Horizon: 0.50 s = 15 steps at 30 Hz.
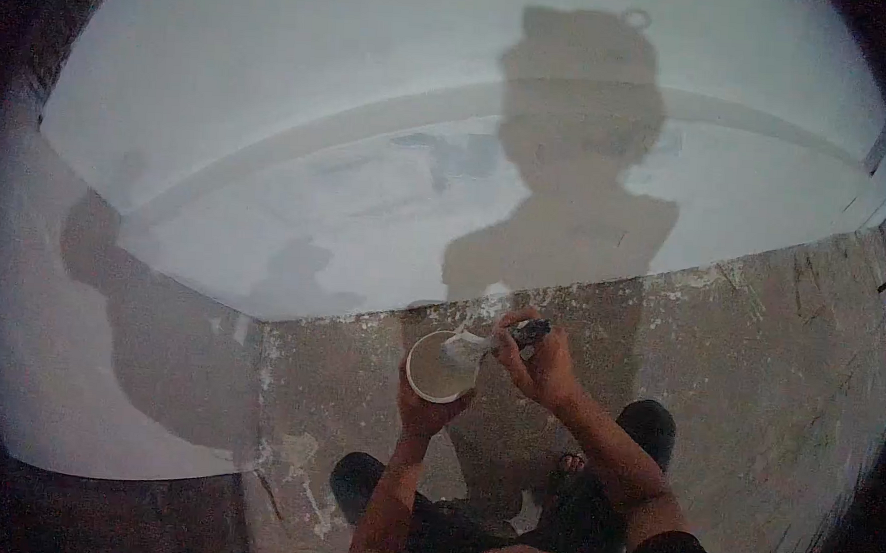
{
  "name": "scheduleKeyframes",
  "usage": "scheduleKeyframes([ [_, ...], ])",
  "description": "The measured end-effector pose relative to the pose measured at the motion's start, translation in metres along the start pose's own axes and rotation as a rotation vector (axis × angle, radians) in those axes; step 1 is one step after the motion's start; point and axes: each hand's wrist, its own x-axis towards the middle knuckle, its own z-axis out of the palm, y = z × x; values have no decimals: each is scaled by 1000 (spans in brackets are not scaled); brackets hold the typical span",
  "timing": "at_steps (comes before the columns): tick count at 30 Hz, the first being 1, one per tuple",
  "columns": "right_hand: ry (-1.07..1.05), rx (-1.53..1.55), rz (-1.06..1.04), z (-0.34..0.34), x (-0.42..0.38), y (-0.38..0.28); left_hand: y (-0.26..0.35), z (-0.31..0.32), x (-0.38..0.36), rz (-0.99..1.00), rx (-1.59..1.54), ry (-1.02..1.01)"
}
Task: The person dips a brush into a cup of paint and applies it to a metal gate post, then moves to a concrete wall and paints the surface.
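My left hand (428,412) is wrapped round a round, white-rimmed container (427,384) from below and the side. Its open top faces the camera, and the inside looks greyish. My right hand (534,363) grips the dark handle of a brush (530,332). The pale, white-coated brush head (466,349) reaches over the container's right part, near the rim. Whether the bristles touch anything inside cannot be made out.
A white wall (366,212) with grey patches rises ahead, with a shadow of a head and shoulders on it. Below lies a worn brown floor (757,393) with white splatters. My bent knees in dark trousers (570,524) are at the bottom.
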Motion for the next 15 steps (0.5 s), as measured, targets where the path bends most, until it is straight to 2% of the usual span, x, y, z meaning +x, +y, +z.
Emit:
scheduleKeyframes([
  [2,-39,-168,153,3,-1,14,4,-8,8,-45,-15,19],
  [3,-49,-172,147,1,2,15,4,-10,10,23,88,3],
  [5,-58,122,259,-2,3,11,5,-14,8,85,187,-3],
  [6,-61,119,257,-2,5,8,4,-16,9,55,153,-6],
  [8,-28,135,115,-2,13,4,7,-16,8,21,123,-1],
  [10,-55,130,111,0,11,-3,14,-20,5,-54,-2,-41],
  [13,-65,144,60,6,15,-25,24,-26,9,-26,60,-112],
  [15,-54,158,5,9,20,-30,19,-22,13,25,54,-62],
])
